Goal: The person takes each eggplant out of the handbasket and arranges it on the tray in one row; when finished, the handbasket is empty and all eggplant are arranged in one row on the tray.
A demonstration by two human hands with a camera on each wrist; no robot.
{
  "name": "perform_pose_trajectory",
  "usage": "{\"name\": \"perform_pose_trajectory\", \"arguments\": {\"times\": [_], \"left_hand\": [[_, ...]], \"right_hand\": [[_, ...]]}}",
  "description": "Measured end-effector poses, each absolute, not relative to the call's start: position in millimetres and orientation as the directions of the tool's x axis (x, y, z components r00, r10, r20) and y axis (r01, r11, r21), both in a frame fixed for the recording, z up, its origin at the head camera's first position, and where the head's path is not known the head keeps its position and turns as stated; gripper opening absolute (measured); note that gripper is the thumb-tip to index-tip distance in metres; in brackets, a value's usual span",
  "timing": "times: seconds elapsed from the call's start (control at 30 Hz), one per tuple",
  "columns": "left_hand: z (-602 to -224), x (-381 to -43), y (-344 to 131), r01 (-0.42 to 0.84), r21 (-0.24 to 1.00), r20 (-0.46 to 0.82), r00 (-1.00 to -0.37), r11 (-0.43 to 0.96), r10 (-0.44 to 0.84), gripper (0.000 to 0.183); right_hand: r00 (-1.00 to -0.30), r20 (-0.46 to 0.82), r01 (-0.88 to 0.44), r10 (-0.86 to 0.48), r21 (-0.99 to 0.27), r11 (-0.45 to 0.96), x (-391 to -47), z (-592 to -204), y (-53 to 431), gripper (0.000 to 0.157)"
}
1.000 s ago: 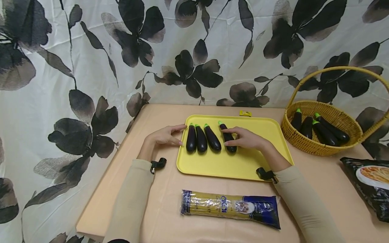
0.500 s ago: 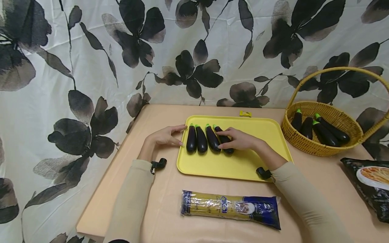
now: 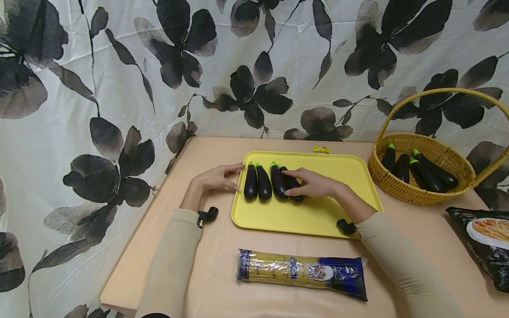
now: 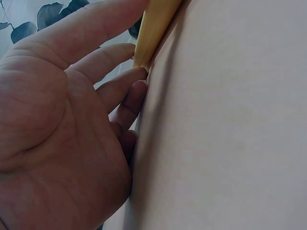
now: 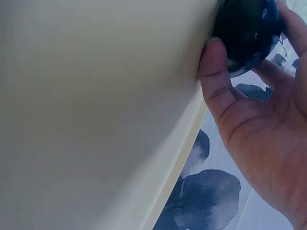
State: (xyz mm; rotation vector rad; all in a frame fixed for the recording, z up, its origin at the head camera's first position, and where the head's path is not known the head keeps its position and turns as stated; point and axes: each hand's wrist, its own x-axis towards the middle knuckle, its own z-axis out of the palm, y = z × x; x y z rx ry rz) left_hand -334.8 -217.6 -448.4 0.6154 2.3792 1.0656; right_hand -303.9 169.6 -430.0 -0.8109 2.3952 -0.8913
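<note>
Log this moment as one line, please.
yellow tray: four eggplants; right grip: holds rightmost eggplant; left grip: at tray's left edge; wicker basket: more eggplants

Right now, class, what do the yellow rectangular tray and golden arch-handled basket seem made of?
Yellow rectangular tray: probably plastic, smooth and satin, judging by its even colour and rounded rim. Golden arch-handled basket: wicker or imitation, slightly glossy, judging by visible weave.
</note>
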Motion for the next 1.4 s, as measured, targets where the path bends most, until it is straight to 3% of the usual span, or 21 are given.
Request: {"name": "perform_pose_trajectory", "arguments": {"times": [0.67,0.97,1.4], "left_hand": [[-445.6,-334.3,-217.5,0.193,0.788,-0.224,-0.794,0.585,0.565,0.096],[-447.9,-335.0,-217.9,0.199,0.783,-0.222,-0.796,0.589,0.563,0.096],[-449.8,-336.1,-218.5,0.207,0.780,-0.221,-0.793,0.591,0.568,0.097]], "right_hand": [[-0.702,-0.211,-0.362,-0.680,-0.716,0.597,-298.2,-413.4,180.7,0.087],[-0.795,0.007,-0.462,-0.607,-0.657,0.596,-293.8,-385.3,212.5,0.072],[-0.938,0.174,-0.338,-0.300,-0.657,0.674,-274.9,-355.7,277.5,0.075]]}}
